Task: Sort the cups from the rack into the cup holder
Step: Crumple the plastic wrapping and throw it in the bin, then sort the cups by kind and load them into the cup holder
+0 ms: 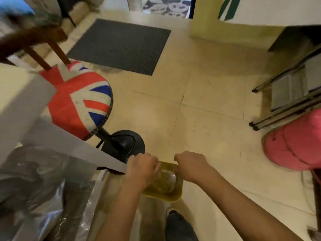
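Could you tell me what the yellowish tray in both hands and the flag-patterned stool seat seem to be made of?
The tray looks like translucent olive-yellow plastic, with a smooth moulded rim and rounded corners; blur leaves this open. The stool seat appears upholstered in printed fabric, matte and slightly grubby, with a studded trim along its edge.

A single wide-angle view from the person's head looks steeply down at the tiled floor [199, 105]. Both forearms enter from the bottom edge, close to the lens. Straight lines bend toward the frame's edges.
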